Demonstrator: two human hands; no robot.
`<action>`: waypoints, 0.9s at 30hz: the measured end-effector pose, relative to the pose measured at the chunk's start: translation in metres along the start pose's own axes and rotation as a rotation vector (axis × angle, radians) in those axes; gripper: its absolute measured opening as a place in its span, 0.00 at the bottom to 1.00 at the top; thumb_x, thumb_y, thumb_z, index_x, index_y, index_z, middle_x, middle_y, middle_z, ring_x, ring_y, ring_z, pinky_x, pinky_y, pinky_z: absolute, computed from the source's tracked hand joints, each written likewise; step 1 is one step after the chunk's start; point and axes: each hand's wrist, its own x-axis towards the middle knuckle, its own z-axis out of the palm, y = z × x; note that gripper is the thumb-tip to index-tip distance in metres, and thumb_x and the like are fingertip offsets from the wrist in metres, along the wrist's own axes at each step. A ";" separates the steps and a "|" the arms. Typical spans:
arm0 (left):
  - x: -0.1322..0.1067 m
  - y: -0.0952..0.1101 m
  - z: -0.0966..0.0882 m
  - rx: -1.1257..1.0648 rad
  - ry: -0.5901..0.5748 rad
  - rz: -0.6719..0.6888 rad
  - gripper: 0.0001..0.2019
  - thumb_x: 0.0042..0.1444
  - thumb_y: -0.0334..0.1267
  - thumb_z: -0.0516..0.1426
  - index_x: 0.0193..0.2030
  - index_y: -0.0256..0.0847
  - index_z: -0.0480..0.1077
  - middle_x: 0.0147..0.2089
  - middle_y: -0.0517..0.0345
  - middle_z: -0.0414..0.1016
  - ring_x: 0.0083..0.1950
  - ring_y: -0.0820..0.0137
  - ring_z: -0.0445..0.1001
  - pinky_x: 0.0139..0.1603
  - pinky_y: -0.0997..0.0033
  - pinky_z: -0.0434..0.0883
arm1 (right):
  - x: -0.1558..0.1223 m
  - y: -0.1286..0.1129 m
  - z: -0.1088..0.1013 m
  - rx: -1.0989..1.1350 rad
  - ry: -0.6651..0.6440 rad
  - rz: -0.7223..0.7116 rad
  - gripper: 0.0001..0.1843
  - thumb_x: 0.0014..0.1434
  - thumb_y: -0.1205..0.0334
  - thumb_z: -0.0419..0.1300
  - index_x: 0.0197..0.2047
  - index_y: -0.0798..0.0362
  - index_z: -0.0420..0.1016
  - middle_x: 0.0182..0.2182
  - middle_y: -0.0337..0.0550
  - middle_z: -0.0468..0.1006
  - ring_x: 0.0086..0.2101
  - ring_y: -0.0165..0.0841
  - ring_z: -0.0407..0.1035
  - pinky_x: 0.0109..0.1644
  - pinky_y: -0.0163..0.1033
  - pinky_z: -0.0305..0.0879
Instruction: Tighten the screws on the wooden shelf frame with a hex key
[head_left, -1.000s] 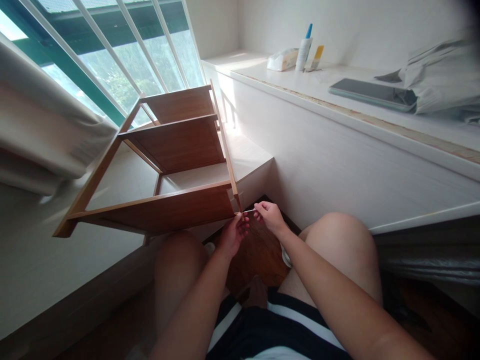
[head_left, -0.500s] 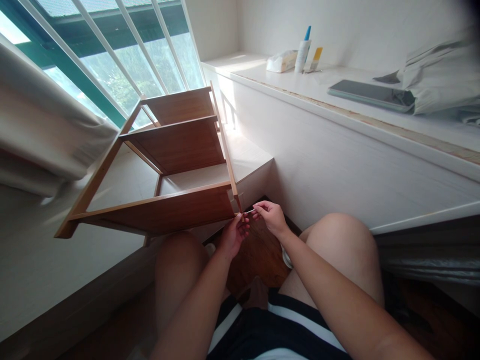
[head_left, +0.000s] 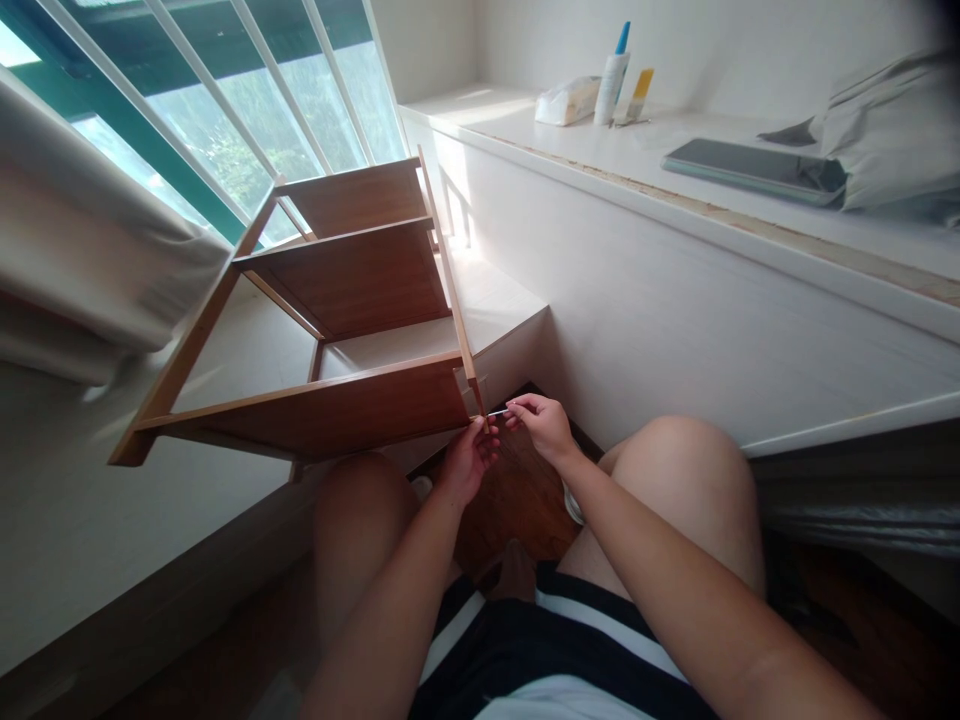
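Right hand (head_left: 547, 428) pinches a thin pale rod (head_left: 498, 411), likely stiff, best held at three o'clock, left hand (head_left: 466, 464) clasping the brown wooden rack (head_left: 360, 275).

a narrow gap separates the left grip (head_left: 468, 458) from the right grip (head_left: 541, 425); a thin rod (head_left: 497, 412) spans it. the wooden rack (head_left: 345, 280) obstructs forward-left access, except through the openings between its panels. the vertical face of the desk (head_left: 600, 290) bounds the right side. the left knee (head_left: 364, 490) and right knee (head_left: 682, 480) limit lateral clearance; free space lies between them, above the floor (head_left: 517, 490). on the desk, bare surface separates the white bottle (head_left: 611, 88) from the phone (head_left: 754, 170).
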 end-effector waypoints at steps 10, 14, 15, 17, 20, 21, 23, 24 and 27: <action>0.000 0.001 0.002 0.025 0.012 -0.027 0.15 0.55 0.47 0.65 0.43 0.39 0.78 0.37 0.58 0.79 0.30 0.78 0.73 0.30 0.77 0.66 | 0.001 0.000 -0.004 0.005 0.006 0.029 0.18 0.51 0.48 0.70 0.34 0.55 0.80 0.28 0.44 0.82 0.26 0.33 0.76 0.30 0.36 0.75; 0.001 0.001 0.002 0.033 0.010 -0.020 0.15 0.55 0.48 0.65 0.43 0.39 0.78 0.38 0.58 0.79 0.31 0.79 0.73 0.30 0.77 0.65 | 0.001 0.000 -0.005 -0.008 0.000 0.017 0.17 0.52 0.49 0.69 0.35 0.56 0.79 0.27 0.43 0.82 0.25 0.31 0.76 0.29 0.35 0.75; 0.001 0.001 0.002 0.036 0.009 -0.018 0.15 0.56 0.48 0.64 0.43 0.39 0.78 0.38 0.58 0.79 0.30 0.79 0.72 0.30 0.77 0.65 | 0.001 -0.001 -0.005 -0.012 -0.004 0.009 0.17 0.53 0.50 0.69 0.34 0.57 0.79 0.27 0.43 0.82 0.24 0.30 0.75 0.29 0.35 0.75; 0.001 0.001 0.002 0.042 0.004 -0.015 0.14 0.57 0.47 0.64 0.43 0.39 0.78 0.38 0.57 0.80 0.30 0.78 0.72 0.30 0.77 0.65 | 0.001 -0.002 -0.005 -0.017 -0.009 -0.005 0.16 0.53 0.51 0.68 0.34 0.57 0.79 0.26 0.43 0.81 0.24 0.30 0.75 0.28 0.35 0.75; 0.002 0.000 0.002 0.047 0.000 -0.008 0.14 0.57 0.47 0.63 0.43 0.39 0.78 0.38 0.57 0.80 0.31 0.78 0.72 0.31 0.77 0.64 | 0.001 -0.001 -0.006 -0.006 -0.008 -0.015 0.14 0.54 0.54 0.68 0.34 0.58 0.79 0.26 0.43 0.81 0.23 0.30 0.75 0.28 0.35 0.75; 0.002 0.000 0.002 0.047 0.000 -0.005 0.14 0.56 0.47 0.64 0.42 0.39 0.78 0.38 0.57 0.80 0.31 0.78 0.72 0.31 0.77 0.64 | 0.001 -0.001 -0.006 -0.003 -0.007 -0.017 0.14 0.54 0.54 0.68 0.34 0.58 0.79 0.26 0.43 0.81 0.23 0.30 0.76 0.28 0.35 0.75; 0.002 0.000 0.001 0.046 0.000 0.000 0.14 0.56 0.47 0.64 0.43 0.39 0.78 0.38 0.57 0.79 0.31 0.78 0.72 0.30 0.77 0.64 | 0.002 0.001 -0.007 -0.002 -0.007 -0.018 0.14 0.54 0.54 0.68 0.35 0.58 0.79 0.26 0.43 0.81 0.24 0.30 0.76 0.28 0.35 0.75; 0.002 0.000 0.001 0.044 0.000 0.001 0.14 0.56 0.47 0.64 0.43 0.39 0.78 0.38 0.57 0.79 0.31 0.77 0.73 0.30 0.77 0.64 | 0.002 0.002 -0.007 -0.003 -0.009 -0.018 0.14 0.54 0.53 0.68 0.35 0.57 0.79 0.26 0.43 0.81 0.24 0.31 0.76 0.29 0.35 0.76; 0.002 0.000 0.002 0.039 0.004 0.005 0.14 0.56 0.46 0.64 0.42 0.38 0.77 0.38 0.57 0.79 0.31 0.77 0.73 0.30 0.77 0.65 | 0.003 0.004 -0.007 -0.002 -0.015 -0.016 0.16 0.54 0.52 0.68 0.35 0.57 0.79 0.27 0.44 0.82 0.25 0.31 0.76 0.29 0.36 0.76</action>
